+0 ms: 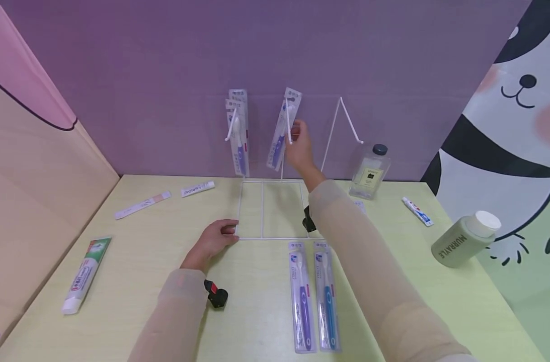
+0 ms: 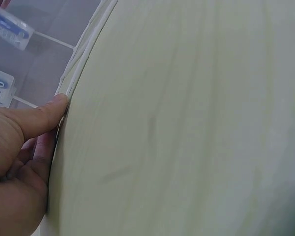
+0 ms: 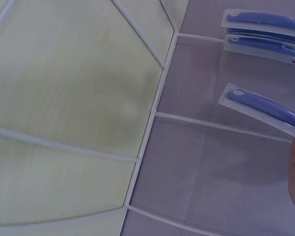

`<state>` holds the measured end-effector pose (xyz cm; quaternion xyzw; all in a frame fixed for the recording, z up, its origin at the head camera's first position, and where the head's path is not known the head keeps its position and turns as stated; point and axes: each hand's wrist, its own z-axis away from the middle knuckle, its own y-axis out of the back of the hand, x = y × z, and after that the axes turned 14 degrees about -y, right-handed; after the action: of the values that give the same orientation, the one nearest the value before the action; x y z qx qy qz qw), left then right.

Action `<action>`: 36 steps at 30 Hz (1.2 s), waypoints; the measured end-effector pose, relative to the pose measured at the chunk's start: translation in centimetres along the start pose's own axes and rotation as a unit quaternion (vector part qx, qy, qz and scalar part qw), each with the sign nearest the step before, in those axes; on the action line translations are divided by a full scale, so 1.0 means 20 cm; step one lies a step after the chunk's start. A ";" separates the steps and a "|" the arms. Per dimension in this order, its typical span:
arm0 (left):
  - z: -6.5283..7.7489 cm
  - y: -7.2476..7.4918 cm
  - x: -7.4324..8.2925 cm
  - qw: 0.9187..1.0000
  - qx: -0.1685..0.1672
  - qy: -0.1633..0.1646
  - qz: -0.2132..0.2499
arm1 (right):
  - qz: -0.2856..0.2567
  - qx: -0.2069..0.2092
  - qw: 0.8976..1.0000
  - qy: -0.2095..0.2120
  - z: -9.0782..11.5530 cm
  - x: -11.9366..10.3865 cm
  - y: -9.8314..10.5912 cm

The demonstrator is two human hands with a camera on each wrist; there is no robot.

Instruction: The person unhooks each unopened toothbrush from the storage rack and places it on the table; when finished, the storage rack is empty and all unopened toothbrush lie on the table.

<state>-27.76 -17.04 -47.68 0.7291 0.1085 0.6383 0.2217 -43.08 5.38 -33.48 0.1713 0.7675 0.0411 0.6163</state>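
- Here, a tilted toothbrush pack (image 1: 279, 137) with a blue-purple handle is held off the table, at the middle hook (image 1: 289, 125) of a white wire rack (image 1: 262, 211); whether it is threaded on the hook cannot be told.
- Its edge is pinched by the right hand (image 1: 303, 150), whose fingers are curled in close together.
- The rack's front left part is gripped by the left hand (image 1: 215, 239), with the thumb laid on the wire and the fingers bent beneath.
- From the left hook (image 1: 231, 124), two overlapping toothbrush packs (image 1: 241, 151) are hung; the right hook (image 1: 349, 119) is seen beyond the right hand.
- In front of the rack, a purple-handled pack (image 1: 303, 301) and a blue-handled pack (image 1: 327, 301) are laid side by side.
- To the right are placed a clear bottle (image 1: 368, 176), a small tube (image 1: 417, 211) and a tilted green bottle (image 1: 456, 245).
- To the left, a slim packet (image 1: 142, 205), a short white tube (image 1: 198, 188) and a toothpaste tube (image 1: 85, 277) are spread on the table (image 1: 166, 241).
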 end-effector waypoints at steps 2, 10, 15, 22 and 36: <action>0.01 0.00 0.01 1.000 -0.001 -0.007 0.001 | -0.027 0.002 1.000 0.002 0.00 0.00 0.03; -0.01 0.00 0.00 1.000 -0.006 0.013 -0.006 | -0.057 -0.041 0.997 -0.029 0.14 0.03 0.20; -0.01 0.00 0.00 1.000 -0.009 0.013 -0.009 | -0.115 -0.118 0.982 -0.090 0.31 0.04 0.28; -0.01 0.00 -0.01 1.000 -0.008 0.020 -0.010 | -0.127 -0.236 0.940 -0.210 0.60 0.12 0.29; 0.00 0.01 0.00 0.999 -0.012 0.030 -0.014 | -0.014 -0.366 0.871 -0.328 1.07 0.31 0.23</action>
<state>-27.85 -17.19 -47.68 0.7056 0.1176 0.6577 0.2360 -22.71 8.45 -43.10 -0.0734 0.4536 0.2516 0.8518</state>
